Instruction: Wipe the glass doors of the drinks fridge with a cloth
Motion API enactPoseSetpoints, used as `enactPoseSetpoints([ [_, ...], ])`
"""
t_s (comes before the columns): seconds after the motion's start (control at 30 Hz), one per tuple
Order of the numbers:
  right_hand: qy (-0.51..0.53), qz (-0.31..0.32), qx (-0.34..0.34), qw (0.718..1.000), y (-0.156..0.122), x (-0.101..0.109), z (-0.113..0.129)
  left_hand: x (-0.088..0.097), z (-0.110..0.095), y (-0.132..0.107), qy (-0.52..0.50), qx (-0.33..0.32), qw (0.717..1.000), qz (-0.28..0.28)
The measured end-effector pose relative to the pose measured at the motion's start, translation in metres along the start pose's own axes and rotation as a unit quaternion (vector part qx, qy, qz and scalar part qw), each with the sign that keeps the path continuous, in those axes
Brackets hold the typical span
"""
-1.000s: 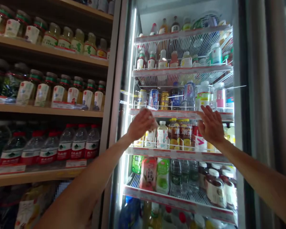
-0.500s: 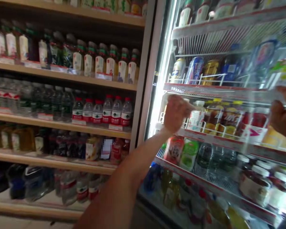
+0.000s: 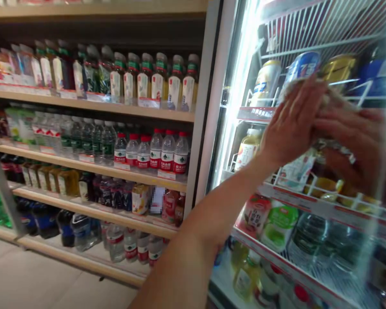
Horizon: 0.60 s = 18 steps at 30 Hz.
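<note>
My left hand (image 3: pixel 292 122) reaches up in front of the fridge shelves, its fingers stretched and close together over a pale, crumpled, cloth-like thing (image 3: pixel 331 103). From the right, my right hand (image 3: pixel 357 146) meets it; blur hides the grip of those fingers. Behind the hands stand a blue can (image 3: pixel 304 64), a gold can (image 3: pixel 339 68) and a white can with a yellow top (image 3: pixel 266 81). Below my left wrist is a bottle with a white cap (image 3: pixel 247 148). A white-labelled bottle (image 3: pixel 297 171) is partly covered by the hands.
Wire-railed shelf edges (image 3: pixel 309 201) cross the fridge, with a red pack (image 3: pixel 254 214) and a green pack (image 3: pixel 279 227) underneath. A bright light strip (image 3: pixel 234 86) runs down its left side. Wooden shelves (image 3: pixel 99 171) at left hold rows of bottles above a tiled floor (image 3: pixel 51 274).
My left hand has moved up and right from the shelf's left end. My right hand has come left to meet it. The view has shifted closer to the fridge.
</note>
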State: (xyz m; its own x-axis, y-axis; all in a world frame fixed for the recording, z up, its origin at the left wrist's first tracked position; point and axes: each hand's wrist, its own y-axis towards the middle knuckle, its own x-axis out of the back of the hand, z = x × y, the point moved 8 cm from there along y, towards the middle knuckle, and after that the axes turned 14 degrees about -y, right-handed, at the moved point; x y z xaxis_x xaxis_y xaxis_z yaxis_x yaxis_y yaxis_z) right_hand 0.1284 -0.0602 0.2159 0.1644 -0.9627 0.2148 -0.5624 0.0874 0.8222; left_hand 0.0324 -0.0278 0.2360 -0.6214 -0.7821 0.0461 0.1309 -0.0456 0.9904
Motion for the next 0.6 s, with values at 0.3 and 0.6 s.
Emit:
enactPoseSetpoints([
  [0.3, -0.192, -0.053, 0.04, 0.979, 0.069, 0.091, -0.114, 0.003, 0.076, 0.221, -0.159, 0.117, 0.97, -0.144],
  [0.6, -0.225, -0.122, -0.073, 0.964, 0.126, 0.203, -0.28, -0.035, -0.094, 0.371, -0.187, -0.23, 0.955, -0.014],
])
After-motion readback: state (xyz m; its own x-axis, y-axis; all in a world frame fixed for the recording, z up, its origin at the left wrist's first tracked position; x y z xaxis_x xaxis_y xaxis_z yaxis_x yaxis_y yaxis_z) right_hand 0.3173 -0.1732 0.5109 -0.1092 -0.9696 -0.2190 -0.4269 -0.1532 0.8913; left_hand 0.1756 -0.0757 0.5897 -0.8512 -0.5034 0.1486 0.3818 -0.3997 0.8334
